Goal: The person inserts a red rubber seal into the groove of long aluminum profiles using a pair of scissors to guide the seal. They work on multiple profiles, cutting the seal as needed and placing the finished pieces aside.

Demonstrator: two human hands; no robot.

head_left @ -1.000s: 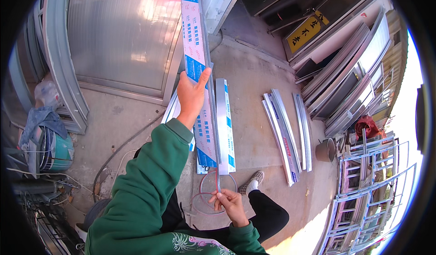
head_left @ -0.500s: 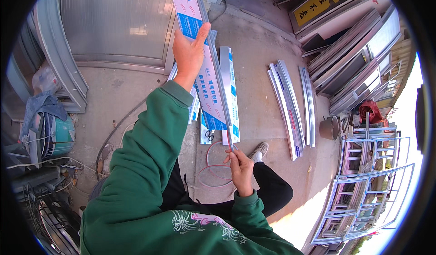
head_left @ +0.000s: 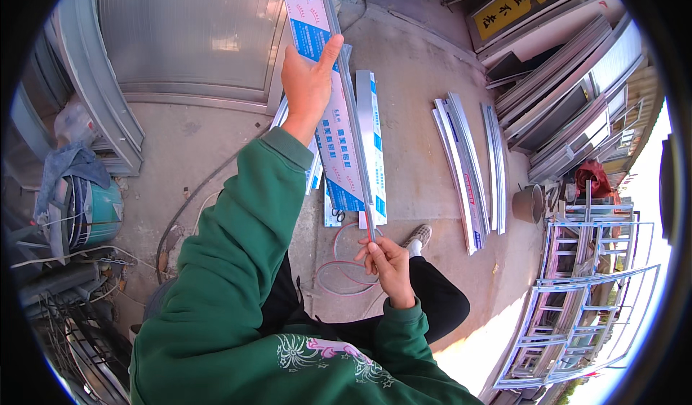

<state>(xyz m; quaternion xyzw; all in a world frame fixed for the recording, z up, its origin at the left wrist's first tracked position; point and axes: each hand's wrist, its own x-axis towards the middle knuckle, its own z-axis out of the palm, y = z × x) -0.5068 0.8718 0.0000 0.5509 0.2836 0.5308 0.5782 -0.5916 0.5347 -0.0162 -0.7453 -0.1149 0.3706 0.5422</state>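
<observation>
My left hand point(head_left: 306, 87) is closed round a long metal profile point(head_left: 337, 145) wrapped in white and blue printed film. The profile slants up and away from me, its near end low and in the middle. At that end, my right hand point(head_left: 390, 266) pinches a thin reddish strip point(head_left: 370, 226) between thumb and fingertips; the other fingers are partly spread. The strip runs along the profile's right edge. Loops of thin pinkish strip point(head_left: 321, 279) lie on the ground left of my right hand; whether they join the pinched piece I cannot tell.
Film-covered profiles point(head_left: 375, 145) and scissors point(head_left: 339, 216) lie beneath the held profile. More profiles point(head_left: 465, 174) rest on the ground to the right, near a bucket point(head_left: 528, 203). Metal frames point(head_left: 577, 304) stand at far right. A teal bucket point(head_left: 97, 214) and dark cable point(head_left: 191, 203) are left.
The view has shifted slightly. My right hand has turned a little, and its lower fingers are more spread while the pinch stays near the profile's end. The left hand keeps its hold.
</observation>
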